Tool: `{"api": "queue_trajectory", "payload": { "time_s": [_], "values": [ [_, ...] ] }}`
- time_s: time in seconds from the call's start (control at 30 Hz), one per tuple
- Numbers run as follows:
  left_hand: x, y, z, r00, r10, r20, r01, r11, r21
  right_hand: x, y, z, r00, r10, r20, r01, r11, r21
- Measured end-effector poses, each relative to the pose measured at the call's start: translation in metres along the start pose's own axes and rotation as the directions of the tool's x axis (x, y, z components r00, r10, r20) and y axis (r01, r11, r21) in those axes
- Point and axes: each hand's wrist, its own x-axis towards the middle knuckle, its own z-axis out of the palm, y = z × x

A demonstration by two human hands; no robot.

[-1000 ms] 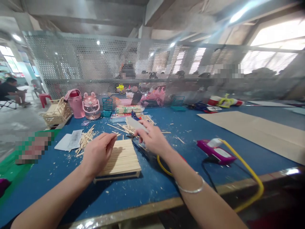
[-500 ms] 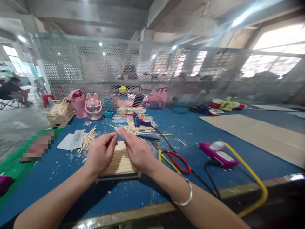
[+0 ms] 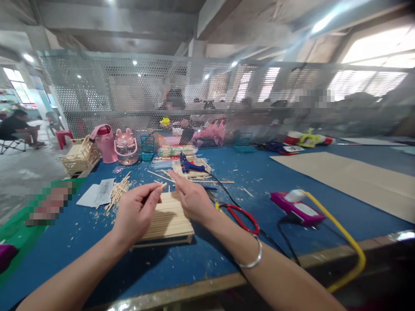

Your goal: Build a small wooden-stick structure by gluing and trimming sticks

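Note:
Thumb and fingers of my left hand (image 3: 136, 211) pinch a short wooden stick (image 3: 164, 186), whose pale end pokes out past the fingertips. My right hand (image 3: 196, 201) is held with its fingers stretched out and together, apart from the left and gripping nothing that I can see. Beneath both hands lies a small slatted platform (image 3: 170, 221) of pale wooden sticks on a low frame, its left side partly covered by my left hand. Left of it is a pile of short cut sticks (image 3: 118, 191). A blue glue gun (image 3: 193, 166) rests beyond on more sticks.
Red-handled cutters (image 3: 244, 221) and a purple power strip (image 3: 300, 210) with a yellow cable (image 3: 343, 235) occupy the right. Brown board (image 3: 350, 181) lies farther right. Pink bottles (image 3: 126, 149) and a wooden stick model (image 3: 81, 156) stand at back left before a perforated screen (image 3: 123, 86).
My right hand has drawn slightly right, widening the gap between the hands. The stick end in my left fingers now shows more plainly, as does more of the platform.

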Motion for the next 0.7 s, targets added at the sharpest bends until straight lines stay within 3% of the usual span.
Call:
{"api": "queue_trajectory", "payload": {
  "time_s": [0.07,0.17,0.27,0.33,0.4,0.47,0.6,0.7],
  "values": [
    [0.000,0.001,-0.001,1.000,-0.018,0.009,0.017,0.999,0.029,-0.002,-0.002,-0.001,0.999,0.001,-0.044,-0.001,1.000,-0.012],
    [-0.002,0.004,-0.002,0.997,0.038,0.072,-0.040,0.999,0.031,0.001,-0.005,-0.005,0.996,-0.030,0.084,0.034,0.998,-0.053],
    [-0.003,0.003,-0.004,0.987,0.102,0.125,-0.104,0.995,0.012,0.009,0.005,-0.018,0.969,0.193,0.153,-0.180,0.979,-0.094],
    [-0.001,-0.003,-0.005,0.988,0.102,0.113,-0.109,0.993,0.055,0.012,0.019,-0.032,0.898,0.374,0.230,-0.372,0.927,-0.052],
    [0.003,-0.012,-0.006,0.986,0.134,0.100,-0.147,0.980,0.134,0.013,0.034,-0.050,0.821,0.425,0.381,-0.437,0.897,-0.059],
    [0.007,-0.023,-0.006,0.973,0.191,0.127,-0.214,0.955,0.206,0.011,0.046,-0.066,0.749,0.484,0.451,-0.494,0.863,-0.106],
    [0.012,-0.039,-0.003,0.953,0.233,0.193,-0.282,0.917,0.281,0.006,0.056,-0.080,0.660,0.464,0.591,-0.535,0.842,-0.063],
    [0.013,-0.046,-0.002,0.958,0.203,0.201,-0.258,0.918,0.300,0.004,0.054,-0.065,0.543,0.379,0.750,-0.535,0.844,-0.038]
  ]
}}
